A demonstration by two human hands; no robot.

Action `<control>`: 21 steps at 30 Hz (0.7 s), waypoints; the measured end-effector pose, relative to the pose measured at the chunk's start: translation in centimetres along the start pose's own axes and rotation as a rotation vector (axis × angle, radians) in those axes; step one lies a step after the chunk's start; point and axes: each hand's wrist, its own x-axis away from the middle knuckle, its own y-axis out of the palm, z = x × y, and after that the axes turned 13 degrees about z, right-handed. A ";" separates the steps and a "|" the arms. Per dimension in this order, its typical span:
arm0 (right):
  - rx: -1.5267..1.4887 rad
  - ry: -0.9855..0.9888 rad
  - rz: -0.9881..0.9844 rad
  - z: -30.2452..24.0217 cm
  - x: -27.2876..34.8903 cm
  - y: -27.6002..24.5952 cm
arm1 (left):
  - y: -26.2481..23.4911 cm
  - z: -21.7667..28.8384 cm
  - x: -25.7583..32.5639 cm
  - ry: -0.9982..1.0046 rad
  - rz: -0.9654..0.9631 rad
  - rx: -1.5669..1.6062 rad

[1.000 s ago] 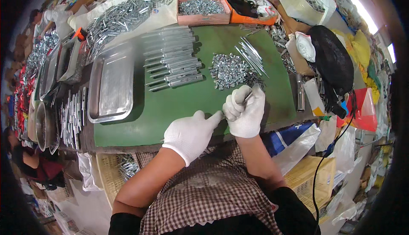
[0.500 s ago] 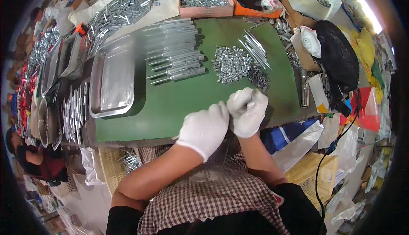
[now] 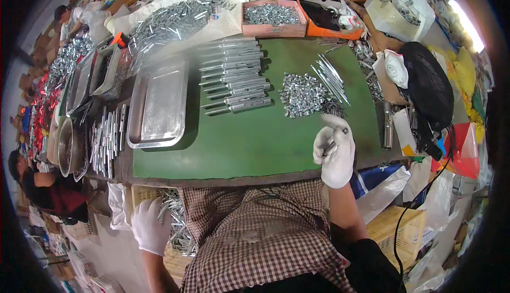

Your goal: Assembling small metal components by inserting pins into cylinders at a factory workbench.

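My left hand (image 3: 150,226), in a white glove, is down at the yellow basket (image 3: 139,193) below the table's front edge. Its fingers curl beside a heap of shiny metal rods (image 3: 180,226); a bit of metal glints at the fingertips, but what they hold is unclear. My right hand (image 3: 338,152), also gloved, is raised above the right front of the green mat (image 3: 239,155). Its fingers are curled around small metal pieces, partly hidden. Just beyond it lie a pile of small silver metal pieces (image 3: 303,95), dark screws (image 3: 333,108) and thin pointed rods (image 3: 330,80).
A row of pointed metal shafts with thick handles (image 3: 241,85) lies on the mat. Left of it stands a steel tray (image 3: 158,101), with loose rods (image 3: 106,141) beyond. A pink box (image 3: 273,30) and an orange box (image 3: 340,33) line the back. Another person (image 3: 45,186) sits far left.
My hands were together over the mat's front edge. Now the left has dropped to the basket at lower left, and the right has moved a little right and turned, showing its curled fingers.
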 end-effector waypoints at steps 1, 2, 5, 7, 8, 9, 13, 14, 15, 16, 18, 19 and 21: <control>0.001 -0.003 -0.009 -0.1 0.1 0.2 | 0.2 1.2 -1.1 0.033 0.026 0.113; 0.059 -0.015 -0.018 -0.1 0.1 0.3 | 0.5 3.4 -3.3 0.068 0.052 0.222; 0.167 0.008 -0.010 -0.2 -0.1 0.0 | 2.5 10.6 -9.5 0.275 0.144 0.397; 0.218 0.042 0.005 -0.3 0.1 -0.1 | 5.6 14.0 -14.1 0.456 0.318 0.470; 0.235 0.050 -0.019 -0.3 0.1 -0.1 | 6.6 15.2 -16.1 0.478 0.364 0.535; 0.252 0.057 -0.046 -0.3 0.0 -0.1 | 8.1 15.6 -17.6 0.488 0.332 0.475; 0.324 0.039 -0.037 -0.5 0.6 0.0 | 9.0 17.6 -19.7 0.411 0.130 0.247; 0.323 0.054 -0.050 -0.5 0.7 -0.2 | 9.1 17.8 -19.8 0.395 0.049 0.190; 0.323 0.052 -0.046 -0.6 0.8 -0.1 | 9.2 17.7 -19.8 0.399 0.050 0.192; 0.338 0.040 -0.067 -0.7 0.9 0.0 | 9.2 17.3 -19.7 0.439 0.116 0.208; 0.371 0.034 -0.104 -0.7 0.8 -0.5 | 9.9 16.5 -19.4 0.516 0.285 0.341; 0.370 0.032 -0.100 -0.9 0.9 -0.5 | 10.2 15.9 -18.9 0.520 0.285 0.343; 0.448 0.012 -0.163 -1.3 1.2 -0.2 | 10.5 14.4 -17.8 0.448 0.176 0.546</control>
